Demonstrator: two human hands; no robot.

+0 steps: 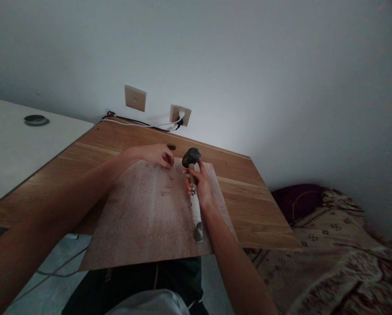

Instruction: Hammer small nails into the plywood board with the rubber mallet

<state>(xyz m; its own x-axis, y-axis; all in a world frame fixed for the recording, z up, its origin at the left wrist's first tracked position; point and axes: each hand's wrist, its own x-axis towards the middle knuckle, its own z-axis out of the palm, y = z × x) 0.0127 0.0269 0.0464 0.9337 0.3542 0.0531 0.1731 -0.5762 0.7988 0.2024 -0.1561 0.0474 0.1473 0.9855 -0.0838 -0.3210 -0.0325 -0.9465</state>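
My right hand (203, 186) is wrapped round the upper handle of a hammer (196, 214), just below its dark, rounded head. The lower handle is white and worn, pointing back toward me over a thin wooden board (133, 227). My left hand (159, 155) is curled with its fingers pinched together near the board's far edge; what they hold, if anything, is too small to make out. Between the hands, a few small nails (168, 187) lie loose on the board. The board rests on a wooden table (248, 197) and overhangs its front edge.
White and black cables (133, 124) run along the table's back edge to a wall socket (180, 116). At left, a white tabletop (28, 148) has a round dark grommet (36, 120). A bed with a patterned cover (314, 245) stands to the right.
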